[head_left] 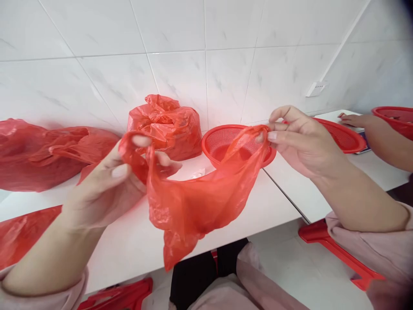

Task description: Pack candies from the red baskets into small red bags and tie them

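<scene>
The left hand (106,185) grips one handle (128,150) of a red plastic carrier bag (203,198) and the right hand (303,144) pinches the other. The bag hangs between them above the white worktop (261,215), at three o'clock from the left hand and eight from the right; a red mesh colander (217,146) stands beyond it at one o'clock

Socket (316,89) on marbled tile wall (176,26); red stool (314,234) below white table (254,204); red basket (397,125) far right.
</scene>
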Motion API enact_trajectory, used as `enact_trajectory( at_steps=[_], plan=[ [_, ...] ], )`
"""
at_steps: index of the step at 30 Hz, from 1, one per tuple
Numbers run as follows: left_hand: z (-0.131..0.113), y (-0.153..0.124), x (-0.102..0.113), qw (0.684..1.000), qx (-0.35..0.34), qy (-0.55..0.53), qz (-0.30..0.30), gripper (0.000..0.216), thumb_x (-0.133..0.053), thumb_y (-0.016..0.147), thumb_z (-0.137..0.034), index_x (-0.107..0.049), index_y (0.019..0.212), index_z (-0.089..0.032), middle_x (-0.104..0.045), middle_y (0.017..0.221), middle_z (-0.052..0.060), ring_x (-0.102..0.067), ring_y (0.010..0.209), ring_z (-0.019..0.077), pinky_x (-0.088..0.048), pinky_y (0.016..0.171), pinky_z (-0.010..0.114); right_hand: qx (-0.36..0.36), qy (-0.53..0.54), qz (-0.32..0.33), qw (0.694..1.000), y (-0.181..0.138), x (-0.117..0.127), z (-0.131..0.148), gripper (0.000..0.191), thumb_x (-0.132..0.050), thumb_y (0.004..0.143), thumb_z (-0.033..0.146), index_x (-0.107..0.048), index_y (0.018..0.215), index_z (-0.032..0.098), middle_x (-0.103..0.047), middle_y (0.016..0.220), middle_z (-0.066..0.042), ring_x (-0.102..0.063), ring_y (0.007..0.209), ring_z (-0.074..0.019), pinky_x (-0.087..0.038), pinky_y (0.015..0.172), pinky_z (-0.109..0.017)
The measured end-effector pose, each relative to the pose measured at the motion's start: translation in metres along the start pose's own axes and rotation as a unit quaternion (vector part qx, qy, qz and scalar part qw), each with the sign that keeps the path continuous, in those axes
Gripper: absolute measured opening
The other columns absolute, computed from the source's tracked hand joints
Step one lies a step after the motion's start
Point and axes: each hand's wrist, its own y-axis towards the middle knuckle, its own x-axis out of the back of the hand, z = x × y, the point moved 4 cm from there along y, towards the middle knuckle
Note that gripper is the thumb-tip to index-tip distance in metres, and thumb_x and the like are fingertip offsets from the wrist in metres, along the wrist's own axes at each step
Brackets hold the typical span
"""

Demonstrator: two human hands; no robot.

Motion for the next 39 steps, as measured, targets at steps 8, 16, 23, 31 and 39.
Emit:
enact_trajectory(
  at_steps=[8, 16, 23, 31, 39],
  plan=[
    [0.003, 0.018, -0.025, 0.981, 0.085, 0.154, 0.080, 0.053, -0.067, 0.083, -0.024, -0.048, 0.132, -0.029, -0.056, 0.077, -0.005, -0.056, 0.065, 0.0083, -0.051, 0.066, 0.021, 0.062, -0.024, 0.171, 0.983, 0.004, -0.066, 0.045, 0.028, -0.062, 0.081, 0.018, -0.056, 0.108, 0.024, -0.067, 0.084, 0.005, -0.066, 0.078, -0.0115, -0.051, 0.070, -0.026],
    [0.043, 0.036, -0.041, 0.965, 0.177, 0.186, 0.058, 0.029, -0.057, 0.089, -0.046, -0.065, 0.091, -0.018, -0.044, 0.066, -0.003, -0.038, 0.054, 0.0073, -0.038, 0.049, 0.018, 0.109, -0.092, 0.225, 0.964, 0.027, -0.107, 0.022, 0.016, -0.058, 0.088, 0.026, -0.053, 0.103, 0.022, -0.062, 0.091, 0.002, -0.061, 0.074, -0.0101, -0.052, 0.067, -0.025],
    [0.057, 0.041, -0.023, 0.972, 0.186, 0.141, 0.004, 0.034, -0.049, 0.092, -0.051, -0.053, 0.084, -0.019, -0.037, 0.048, -0.008, -0.034, 0.041, 0.0059, -0.027, 0.041, 0.016, 0.044, -0.111, 0.226, 0.967, 0.009, -0.085, -0.017, 0.006, -0.059, 0.086, 0.023, -0.054, 0.086, 0.019, -0.058, 0.081, 0.001, -0.055, 0.074, -0.0116, -0.049, 0.069, -0.027],
    [0.056, 0.040, -0.025, 0.969, 0.178, 0.168, 0.029, 0.034, -0.046, 0.094, -0.052, -0.050, 0.086, -0.020, -0.040, 0.049, -0.008, -0.038, 0.042, 0.0070, -0.036, 0.045, 0.018, 0.041, -0.197, 0.139, 0.970, 0.006, -0.090, -0.021, 0.013, -0.063, 0.084, 0.030, -0.056, 0.091, 0.021, -0.062, 0.089, 0.000, -0.058, 0.079, -0.0138, -0.048, 0.067, -0.028],
    [0.049, 0.041, -0.025, 0.975, 0.146, 0.152, 0.068, 0.034, -0.042, 0.097, -0.041, -0.058, 0.081, -0.016, -0.064, 0.069, 0.001, -0.055, 0.052, 0.0089, -0.049, 0.059, 0.023, 0.125, -0.141, 0.153, 0.970, -0.009, -0.097, -0.006, 0.010, -0.067, 0.084, 0.029, -0.062, 0.082, 0.021, -0.060, 0.099, -0.003, -0.059, 0.092, -0.0149, -0.047, 0.085, -0.031]
  ],
)
